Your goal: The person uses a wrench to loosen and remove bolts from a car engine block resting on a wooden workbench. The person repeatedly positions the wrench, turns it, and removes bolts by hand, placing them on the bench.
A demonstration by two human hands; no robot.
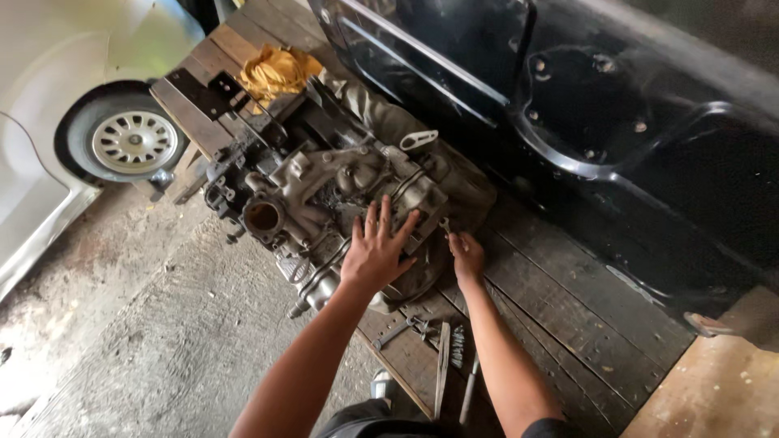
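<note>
A grimy metal engine block (324, 191) lies on a low wooden platform (568, 308). My left hand (376, 250) rests flat on its near end, fingers spread, holding nothing. My right hand (467, 256) is closed around a small wrench (446, 227), whose head is set against the engine's right side. Several loose tools (442, 357) lie on the planks just below my arms.
A yellow rag (276, 71) lies on the platform's far end beside a black bracket (203, 93). A dark car body panel (600, 113) stands along the right. A white car's wheel (134, 142) is at the left, over rough concrete floor (146, 341).
</note>
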